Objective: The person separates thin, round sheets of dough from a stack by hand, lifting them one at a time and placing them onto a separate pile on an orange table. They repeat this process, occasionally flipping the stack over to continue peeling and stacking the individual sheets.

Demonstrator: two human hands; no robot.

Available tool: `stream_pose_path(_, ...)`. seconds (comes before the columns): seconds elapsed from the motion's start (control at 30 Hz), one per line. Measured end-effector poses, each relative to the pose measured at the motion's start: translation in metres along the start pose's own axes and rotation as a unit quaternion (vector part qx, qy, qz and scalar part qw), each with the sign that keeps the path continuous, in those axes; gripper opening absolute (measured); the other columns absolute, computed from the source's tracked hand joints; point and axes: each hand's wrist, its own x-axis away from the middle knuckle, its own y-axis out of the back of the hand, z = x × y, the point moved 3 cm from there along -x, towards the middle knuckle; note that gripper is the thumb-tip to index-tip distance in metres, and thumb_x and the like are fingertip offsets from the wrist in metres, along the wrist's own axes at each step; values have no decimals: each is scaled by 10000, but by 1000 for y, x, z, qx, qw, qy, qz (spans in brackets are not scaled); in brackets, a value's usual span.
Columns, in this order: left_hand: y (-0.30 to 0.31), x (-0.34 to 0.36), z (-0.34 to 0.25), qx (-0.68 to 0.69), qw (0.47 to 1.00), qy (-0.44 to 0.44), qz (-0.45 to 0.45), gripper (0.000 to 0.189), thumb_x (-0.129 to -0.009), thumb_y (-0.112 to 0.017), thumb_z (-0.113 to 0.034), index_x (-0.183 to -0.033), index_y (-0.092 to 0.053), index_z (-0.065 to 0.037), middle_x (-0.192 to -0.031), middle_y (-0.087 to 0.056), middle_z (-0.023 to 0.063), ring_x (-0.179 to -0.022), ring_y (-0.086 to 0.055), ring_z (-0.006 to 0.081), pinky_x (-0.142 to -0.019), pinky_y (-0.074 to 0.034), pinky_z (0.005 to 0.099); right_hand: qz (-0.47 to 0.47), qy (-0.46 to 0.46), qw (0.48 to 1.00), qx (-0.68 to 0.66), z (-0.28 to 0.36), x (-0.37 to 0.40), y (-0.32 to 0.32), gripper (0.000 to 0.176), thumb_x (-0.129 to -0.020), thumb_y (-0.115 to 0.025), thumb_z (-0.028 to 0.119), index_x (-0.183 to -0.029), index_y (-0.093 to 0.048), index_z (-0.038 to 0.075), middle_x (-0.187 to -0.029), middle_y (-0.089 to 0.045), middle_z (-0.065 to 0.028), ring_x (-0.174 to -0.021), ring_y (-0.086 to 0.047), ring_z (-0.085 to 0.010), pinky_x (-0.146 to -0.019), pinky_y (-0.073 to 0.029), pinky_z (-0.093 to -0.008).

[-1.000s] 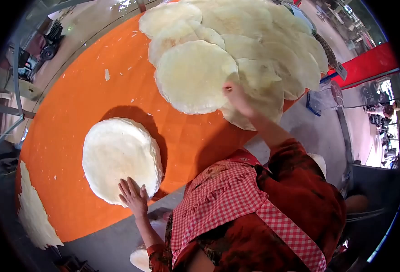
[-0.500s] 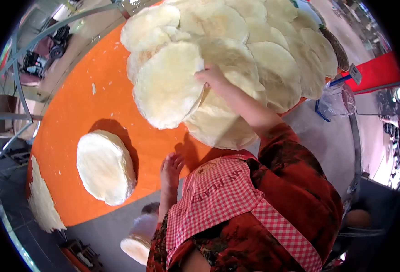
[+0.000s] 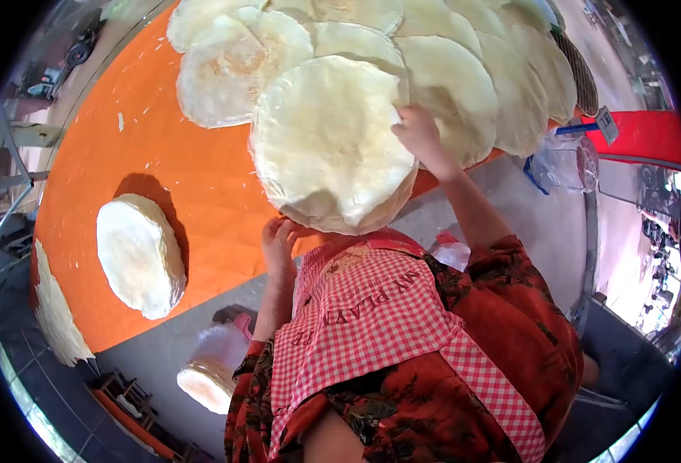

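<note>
A thin round flatbread (image 3: pixel 333 131) lies on top of a stack of the same kind, right in front of me. My right hand (image 3: pixel 419 137) is closed at its right edge, thumb and fingers pinching the rim. Down at the stack's lower left side, my left hand (image 3: pixel 279 238) has its fingers loosely bent and apart, fingertips close to the rim. More pale flatbreads (image 3: pixel 448 85) overlap one another behind the stack, some with browned patches like the flatbread at the upper left (image 3: pixel 221 69).
An orange table cover (image 3: pixel 217 170) carries a second stack of flatbreads (image 3: pixel 138 255) on the left. Another bundle (image 3: pixel 205 378) sits lower down beside me. To the right stand a clear plastic bag (image 3: pixel 568 163) and a red surface (image 3: pixel 642 139).
My right hand has moved the flatbread rightward and down onto the stack, uncovering a browned flatbread behind. My left hand has come close to the stack's edge. The view has shifted.
</note>
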Motion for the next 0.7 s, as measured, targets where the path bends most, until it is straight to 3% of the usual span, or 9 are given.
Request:
stream_pose_path(0.07,0,-1,2,-19,1000,18,9,350,-870,-614,-121,-1163,-470,6,-1004,-579,84,-908,-592,174,-750,-498,287,44,20,993,105,30,-7,6,205,-748,-601,157,-896,-615,15,-919,-628,-180,-924,-603,-349,-768,-472,-435)
stream_pose_path(0.13,6,-9,7,-38,998,33,32,375,-870,-612,-130,-1177,-456,15,-1004,-589,113,-916,-604,199,-770,-508,316,107,-16,993,-51,53,-15,5,274,-783,-573,169,-1016,-594,27,-955,-639,-219,-928,-603,-402,-767,-475,-432)
stream_pose_path(0.17,11,-18,14,-43,997,39,49,398,-871,-610,-141,-1194,-443,22,-1015,-597,135,-924,-612,217,-790,-515,341,166,-31,984,-63,78,-21,23,291,-795,-559,153,-1052,-592,19,-964,-650,-206,-928,-623,-348,-763,-480,-398)
stream_pose_path(0.33,3,-8,7,10,995,73,72,342,-889,-581,-129,-1170,-467,27,-1007,-605,149,-890,-628,237,-764,-527,328,107,-130,879,-446,75,-13,72,351,-787,-568,121,-1111,-602,-10,-960,-656,-71,-885,-600,-138,-751,-483,-301)
stream_pose_path(0.43,6,-17,15,63,989,80,112,357,-907,-561,-165,-1200,-473,20,-1057,-609,151,-923,-628,242,-795,-532,353,128,-137,895,-406,28,17,62,375,-787,-585,127,-1140,-590,1,-995,-634,-46,-878,-592,-129,-745,-484,-292)
stream_pose_path(0.5,4,-26,21,118,977,92,150,374,-916,-552,-192,-1220,-477,12,-1090,-605,149,-953,-624,245,-819,-532,372,70,-143,942,-294,-24,37,22,356,-702,-644,151,-1019,-611,-8,-817,-625,-17,-715,-583,-137,-660,-481,-319)
stream_pose_path(0.57,-1,-29,20,164,969,102,155,393,-916,-566,-220,-1230,-473,-2,-1110,-602,135,-972,-620,242,-821,-531,380,-8,-192,978,-78,-79,57,-17,416,-698,-678,144,-1079,-602,-8,-885,-648,-42,-774,-614,-142,-686,-491,-316)
stream_pose_path(0.67,-11,-37,12,173,966,100,163,415,-915,-583,-250,-1235,-465,-13,-1121,-599,123,-978,-617,244,-819,-532,387,-60,-263,956,-118,-74,60,-16,420,-716,-698,148,-1094,-608,-13,-954,-662,-73,-830,-638,-174,-721,-501,-328)
stream_pose_path(0.7,-15,-37,10,166,967,101,164,422,-914,-589,-258,-1236,-462,-16,-1121,-598,121,-976,-616,245,-817,-532,388,-12,-270,936,-224,-74,56,-20,425,-723,-698,147,-1104,-603,-16,-970,-662,-80,-841,-642,-184,-737,-504,-330)
